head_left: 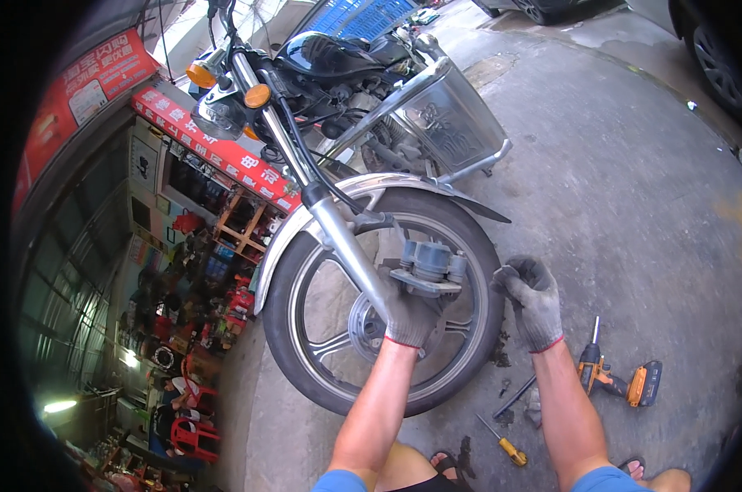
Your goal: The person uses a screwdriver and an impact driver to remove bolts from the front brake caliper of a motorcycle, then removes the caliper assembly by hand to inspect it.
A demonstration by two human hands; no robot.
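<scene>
A motorcycle's front wheel [487,328] stands in front of me, beside its silver fork leg [346,246]. My left hand [409,318], in a grey knit glove with a red cuff, reaches in next to the fork and grips a grey metal brake caliper [430,261]. Its fingers are partly hidden behind the caliper. To the right of the tire my right hand [537,305], gloved the same way, is raised with fingers curled and their tips pressed together. Whatever may be between those fingertips is too small to make out.
A cordless drill [602,374] and a yellow-handled screwdriver [512,451] lie on the concrete floor by my right forearm. A metal crash guard [498,156] juts from the motorcycle. At left is a cluttered workshop with a red chair [192,439]; cars [719,66] stand at the far right.
</scene>
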